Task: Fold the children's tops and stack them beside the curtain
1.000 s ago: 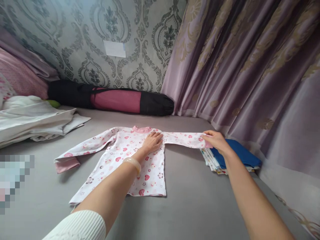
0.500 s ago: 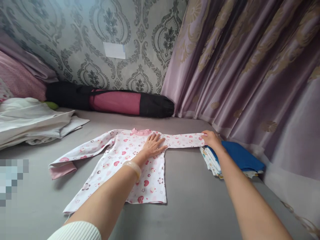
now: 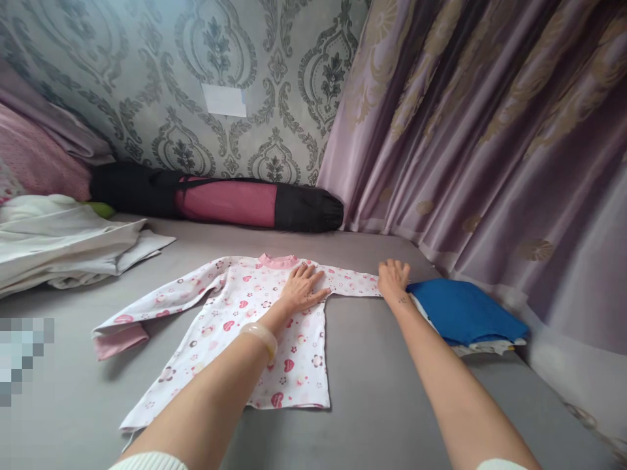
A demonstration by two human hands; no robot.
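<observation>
A child's long-sleeved shirt (image 3: 245, 307), white with pink hearts and flowers and a pink collar, lies spread out on the grey bed sheet. My left hand (image 3: 302, 287) rests flat on its upper chest near the right-hand shoulder, fingers spread. At the far end of the right-hand sleeve, my right hand (image 3: 393, 277) lies over the cuff with its fingers slightly bent and apart; the cuff is hidden beneath it. The other sleeve angles down to the left, its pink cuff (image 3: 120, 341) showing.
Beside my right hand lies a stack of folded clothes with a blue piece (image 3: 465, 313) on top. Along the wall is a black and maroon long bag (image 3: 225, 201). Pale crumpled cloth (image 3: 63, 245) lies at left. A purple curtain (image 3: 441, 130) hangs at right.
My right hand has let go of its pinch on the cuff and moved slightly left, onto the sleeve end. That sleeve now slopes down a little. My left hand stays in place.
</observation>
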